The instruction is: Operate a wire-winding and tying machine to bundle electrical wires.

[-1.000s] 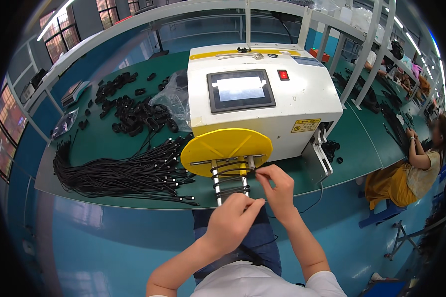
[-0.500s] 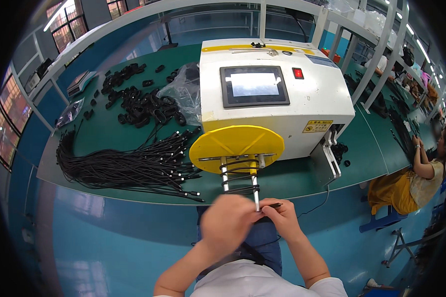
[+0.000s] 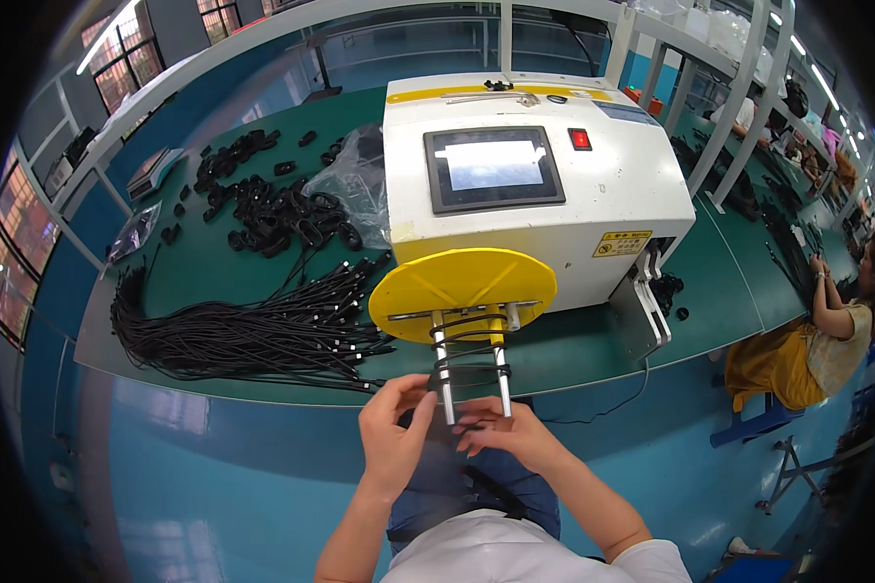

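A thin black cable (image 3: 469, 367) is wound in several loops around two silver rods that stick out toward me from a yellow disc (image 3: 464, 282). My left hand (image 3: 395, 429) is beside the left rod (image 3: 444, 381), fingers curved and thumb apart, its fingertips close to the wound cable. By the tip of the right rod (image 3: 504, 382), my right hand (image 3: 517, 435) has its fingers spread, with nothing visible in them. The disc sits on the front of a white machine (image 3: 593, 194) with a screen (image 3: 496, 166) and a red switch (image 3: 579, 139).
A bundle of black cables (image 3: 233, 325) lies left on the green table (image 3: 194, 253). Behind it are a heap of small black parts (image 3: 292, 214) and a clear plastic bag (image 3: 355, 185). A metal bracket (image 3: 642, 311) stands right of the disc. Another person (image 3: 826, 330) sits at far right.
Both hands have let go of the cable end they held at the right rod's tip. My left hand has moved left to the left rod, and my right hand has opened.
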The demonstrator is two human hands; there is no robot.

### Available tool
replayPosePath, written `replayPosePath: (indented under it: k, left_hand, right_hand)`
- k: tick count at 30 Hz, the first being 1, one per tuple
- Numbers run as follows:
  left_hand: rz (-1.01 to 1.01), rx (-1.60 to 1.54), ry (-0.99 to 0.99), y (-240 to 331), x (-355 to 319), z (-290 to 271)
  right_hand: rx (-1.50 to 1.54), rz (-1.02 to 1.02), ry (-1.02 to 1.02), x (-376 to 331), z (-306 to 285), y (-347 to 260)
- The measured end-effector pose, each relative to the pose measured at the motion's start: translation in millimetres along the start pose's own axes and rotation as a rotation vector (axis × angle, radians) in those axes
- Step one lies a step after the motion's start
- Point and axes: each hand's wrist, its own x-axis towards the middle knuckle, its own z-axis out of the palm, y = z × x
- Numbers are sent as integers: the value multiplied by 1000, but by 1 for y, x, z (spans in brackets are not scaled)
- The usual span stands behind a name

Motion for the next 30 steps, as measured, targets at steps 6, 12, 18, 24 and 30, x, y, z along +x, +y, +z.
replayPosePath:
  k: [6, 12, 18, 24, 30]
  left_hand:
    - [432, 264, -130, 44, -9, -5]
    - [356, 367, -740, 38, -48, 28]
    - [285, 346, -855, -3, -54, 8]
    - [-79, 222, -264, 19, 2, -64]
    - [121, 203, -267, 9, 41, -27]
  right_hand:
    - [-169, -47, 81, -7, -29, -8]
    - [126, 2, -8, -11, -27, -28]
    - [-257, 89, 0, -14, -3, 8]
    - [-1194, -744, -34, 8, 43, 35]
    - [-1072, -891, 7, 17, 87, 9]
